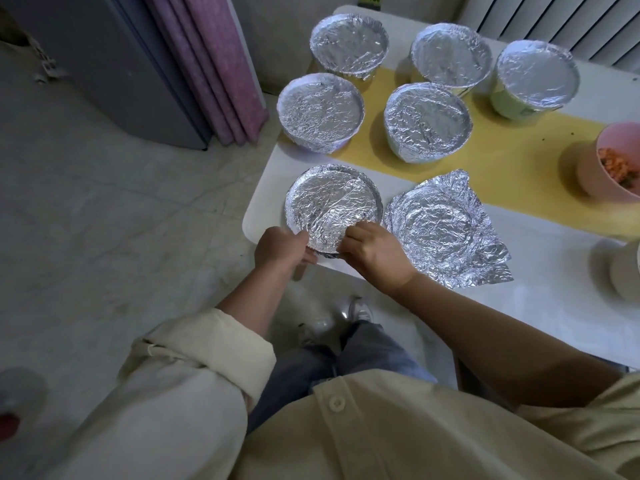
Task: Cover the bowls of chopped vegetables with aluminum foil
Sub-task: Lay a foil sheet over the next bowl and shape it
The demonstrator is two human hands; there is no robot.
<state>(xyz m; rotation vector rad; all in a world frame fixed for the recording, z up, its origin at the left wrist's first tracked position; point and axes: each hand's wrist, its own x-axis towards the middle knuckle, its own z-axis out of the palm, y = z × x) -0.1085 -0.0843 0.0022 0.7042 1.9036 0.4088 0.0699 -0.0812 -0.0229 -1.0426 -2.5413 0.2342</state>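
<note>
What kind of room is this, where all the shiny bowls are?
Probably a home kitchen or dining room. A white table holds foil-covered bowls and a pink bowl of chopped vegetables, and a grey fridge-like cabinet stands nearby.

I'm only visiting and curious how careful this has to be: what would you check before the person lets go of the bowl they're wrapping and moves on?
1. Foil hugs the nearest bowl at its rim: far side ok; the near edge is hidden by the hands, cannot tell.
2. Left hand and right hand both pinch its foil at the near rim: ok.
3. Nearest bowl well in from the table edge: not ok, it sits close to the corner.
4. Loose foil sheet ready beside it: ok.
5. Pink bowl of chopped vegetables covered: not ok, open.
6. Five back bowls covered: ok.
</note>
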